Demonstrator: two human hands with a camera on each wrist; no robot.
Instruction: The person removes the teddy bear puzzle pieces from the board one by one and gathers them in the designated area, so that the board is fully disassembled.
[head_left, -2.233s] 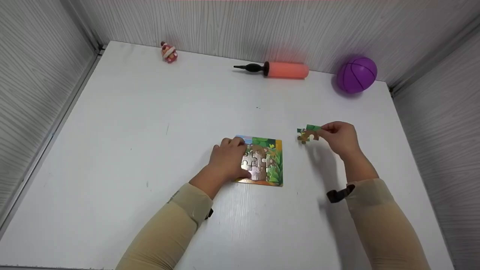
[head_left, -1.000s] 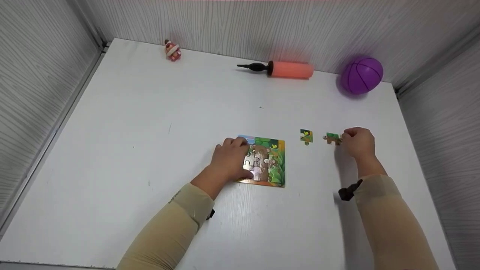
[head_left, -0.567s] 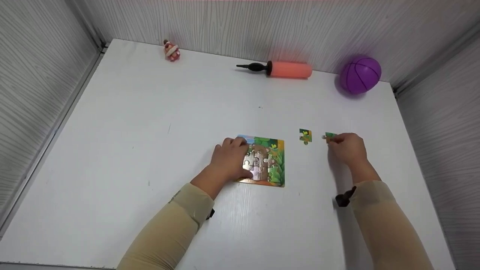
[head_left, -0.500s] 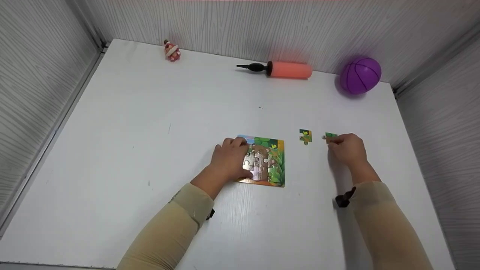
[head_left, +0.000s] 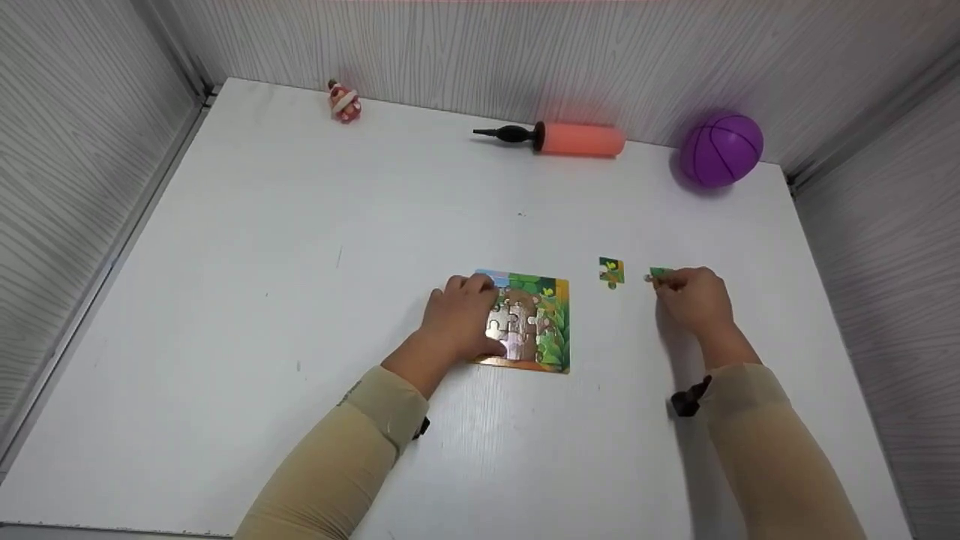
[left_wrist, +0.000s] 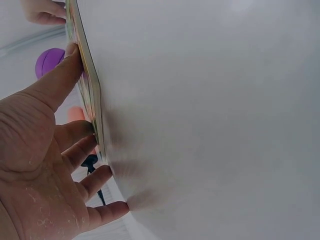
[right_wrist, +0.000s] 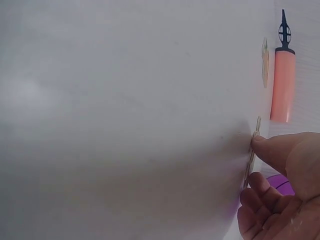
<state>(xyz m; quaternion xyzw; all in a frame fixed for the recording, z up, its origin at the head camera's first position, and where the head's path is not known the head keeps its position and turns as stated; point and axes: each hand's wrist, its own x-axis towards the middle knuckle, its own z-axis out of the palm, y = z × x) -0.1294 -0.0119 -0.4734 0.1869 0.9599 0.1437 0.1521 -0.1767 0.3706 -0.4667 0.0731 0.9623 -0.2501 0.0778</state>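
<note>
A jigsaw puzzle board (head_left: 553, 330) with a bear picture lies flat in the middle of the table. My left hand (head_left: 457, 319) rests over its left side, thumb on the top face and fingertips at the edge and table in the left wrist view. To the right, my right hand (head_left: 697, 296) pinches a green and brown puzzle piece (head_left: 660, 272) by its right part, low over the table, with the fingers covering much of it. Another puzzle piece (head_left: 616, 268), with a yellow bird, lies between the board and that hand.
Along the back edge of the white table (head_left: 300, 202) are a small red figurine (head_left: 345, 103), an orange hand pump (head_left: 577, 140) with a black nozzle, and a purple ball (head_left: 721, 150). Wood-grain walls (head_left: 420, 52) enclose the back and sides.
My right hand first held both pieces joined; one now lies on the table. The hand moved right with the other, then slightly back left. My left hand stayed on the board.
</note>
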